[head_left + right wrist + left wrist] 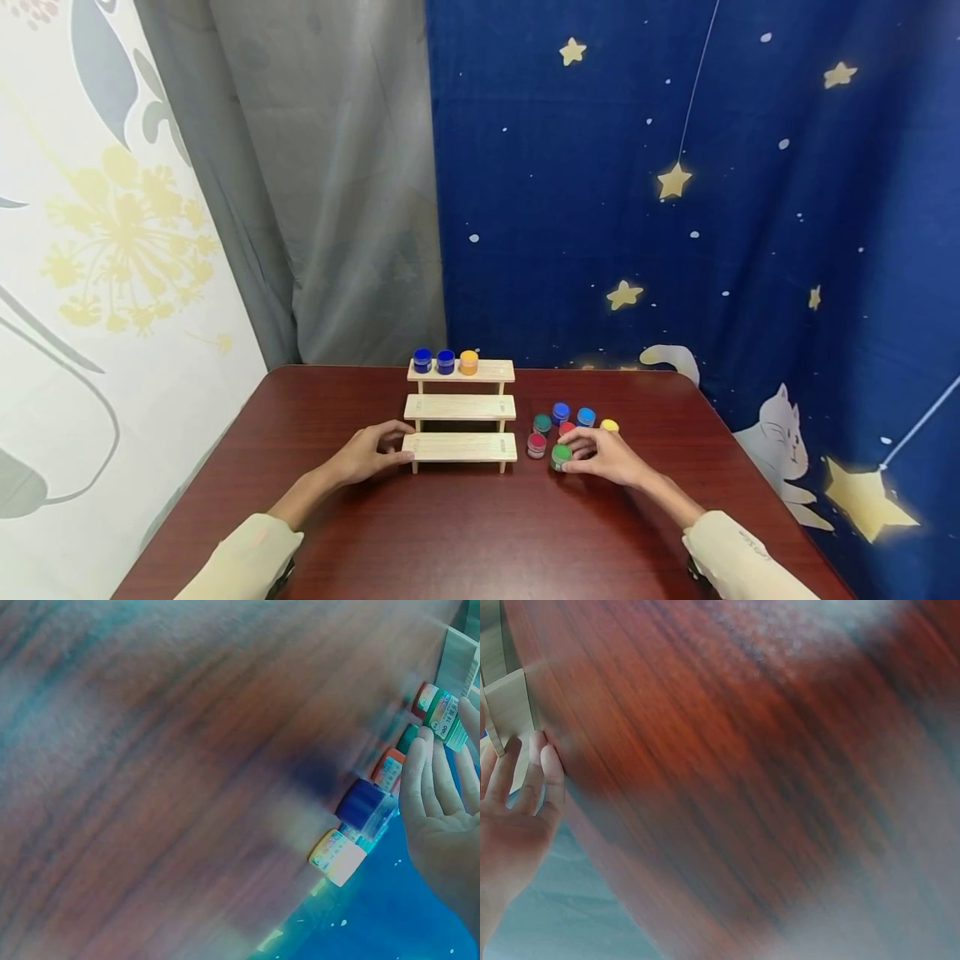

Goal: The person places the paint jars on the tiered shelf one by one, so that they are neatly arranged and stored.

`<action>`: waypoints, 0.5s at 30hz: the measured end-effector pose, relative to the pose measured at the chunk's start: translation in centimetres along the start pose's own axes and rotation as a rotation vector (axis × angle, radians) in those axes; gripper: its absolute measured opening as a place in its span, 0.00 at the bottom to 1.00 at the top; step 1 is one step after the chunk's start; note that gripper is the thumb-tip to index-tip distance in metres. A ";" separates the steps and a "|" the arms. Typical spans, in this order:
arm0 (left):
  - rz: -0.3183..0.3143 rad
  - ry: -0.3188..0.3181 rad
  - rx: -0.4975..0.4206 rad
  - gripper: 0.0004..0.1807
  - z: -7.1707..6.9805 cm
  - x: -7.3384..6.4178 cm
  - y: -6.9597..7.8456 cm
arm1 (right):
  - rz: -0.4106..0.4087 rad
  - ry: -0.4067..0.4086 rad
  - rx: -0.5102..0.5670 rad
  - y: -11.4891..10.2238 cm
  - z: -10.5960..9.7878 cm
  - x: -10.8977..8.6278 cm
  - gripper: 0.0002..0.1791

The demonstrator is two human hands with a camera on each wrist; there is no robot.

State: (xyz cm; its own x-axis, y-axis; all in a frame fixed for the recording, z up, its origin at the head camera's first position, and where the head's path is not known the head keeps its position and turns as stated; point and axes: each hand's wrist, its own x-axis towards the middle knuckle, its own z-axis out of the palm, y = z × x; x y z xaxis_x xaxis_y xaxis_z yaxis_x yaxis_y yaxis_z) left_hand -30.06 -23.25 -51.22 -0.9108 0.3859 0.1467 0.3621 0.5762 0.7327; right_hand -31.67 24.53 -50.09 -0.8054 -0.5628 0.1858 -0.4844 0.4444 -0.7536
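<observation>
A small three-tier wooden stand point(460, 407) is on the table in the head view. My left hand point(369, 452) grips the left end of its lowest board, thumb at the front and fingers behind. Right of the stand, my right hand point(606, 455) pinches a green paint jar point(560, 457) between thumb and fingers. Beside that jar is a crimson jar point(536, 445), with a dark green jar point(542, 424) behind. A red jar point(567, 428) is partly hidden by the right hand. In the right wrist view, the green jar point(445, 720) shows its printed label.
Two dark blue jars point(446, 362) and an orange-yellow jar point(468, 362) stand on the top tier. Behind the right hand are a blue jar point(561, 412), a lighter blue jar point(586, 417) and a yellow jar point(610, 426). Curtains hang behind the brown table point(465, 533).
</observation>
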 end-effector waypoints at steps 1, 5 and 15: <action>-0.001 -0.001 0.001 0.21 0.0 0.0 0.0 | 0.003 0.002 0.000 -0.1 -0.1 0.1 0.20; 0.007 -0.002 -0.006 0.21 0.0 0.0 -0.1 | -0.014 0.023 0.007 -0.7 -0.3 0.6 0.21; 0.039 -0.001 -0.015 0.21 0.1 0.0 -0.3 | -0.032 0.044 -0.048 -2.3 -1.4 2.7 0.21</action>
State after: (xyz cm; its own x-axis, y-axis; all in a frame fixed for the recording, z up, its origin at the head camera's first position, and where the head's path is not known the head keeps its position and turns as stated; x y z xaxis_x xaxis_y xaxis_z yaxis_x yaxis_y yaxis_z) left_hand -30.14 -23.31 -51.50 -0.8960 0.4083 0.1744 0.3939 0.5498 0.7366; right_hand -33.26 22.98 -47.00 -0.8029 -0.5465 0.2379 -0.5254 0.4604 -0.7155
